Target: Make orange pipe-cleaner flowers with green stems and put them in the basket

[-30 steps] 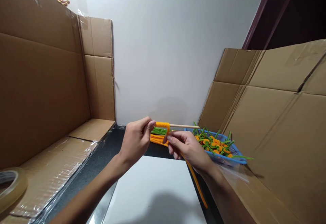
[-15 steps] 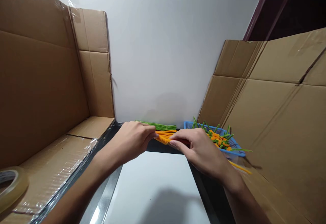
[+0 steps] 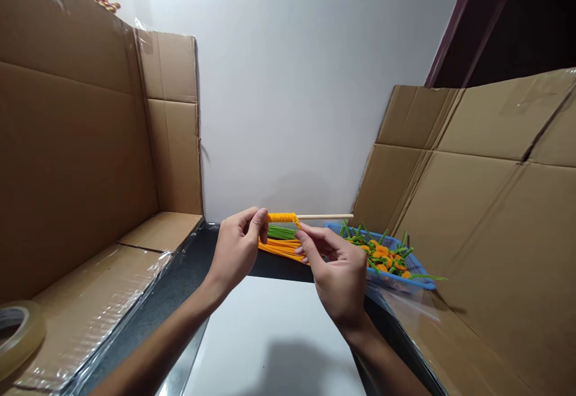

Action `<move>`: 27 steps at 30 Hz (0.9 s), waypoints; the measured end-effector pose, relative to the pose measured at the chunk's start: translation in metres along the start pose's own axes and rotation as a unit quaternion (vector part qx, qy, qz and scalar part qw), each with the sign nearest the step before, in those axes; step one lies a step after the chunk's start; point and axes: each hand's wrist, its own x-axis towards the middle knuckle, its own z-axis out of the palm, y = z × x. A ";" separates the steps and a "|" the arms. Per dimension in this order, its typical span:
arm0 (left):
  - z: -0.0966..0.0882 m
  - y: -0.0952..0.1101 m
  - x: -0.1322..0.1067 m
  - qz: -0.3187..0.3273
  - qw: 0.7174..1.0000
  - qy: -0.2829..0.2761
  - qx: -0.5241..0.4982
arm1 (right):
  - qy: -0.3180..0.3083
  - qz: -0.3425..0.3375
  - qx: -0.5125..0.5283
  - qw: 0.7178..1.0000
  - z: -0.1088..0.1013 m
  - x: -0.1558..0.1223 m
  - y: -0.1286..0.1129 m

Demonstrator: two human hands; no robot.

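My left hand (image 3: 236, 246) pinches a thin wooden stick (image 3: 326, 216) near one end, and the stick points right. Around the stick, just past those fingers, sits a tight coil of orange pipe cleaner (image 3: 282, 218). My right hand (image 3: 335, 267) is raised beside it, with thumb and fingertips closed on the coil's right end. Below the hands lie a bundle of loose orange pipe cleaners (image 3: 281, 249) and a bundle of green pipe cleaners (image 3: 281, 232), partly hidden behind my fingers.
A blue plastic basket (image 3: 396, 252) holding orange and green pipe-cleaner pieces stands to the right on a dark table (image 3: 180, 264). A white board (image 3: 270, 342) lies nearest me. Cardboard panels (image 3: 85, 144) rise at both sides, with a tape roll (image 3: 18, 339) at lower left.
Both hands have risen from the bundles, lifting the stick and coil. The long orange tail that hung below my right hand a second ago no longer shows.
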 end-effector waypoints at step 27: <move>-0.004 0.011 -0.009 0.162 0.985 0.042 0.052 | -0.007 -0.020 -0.055 0.998 -0.025 0.006 -0.026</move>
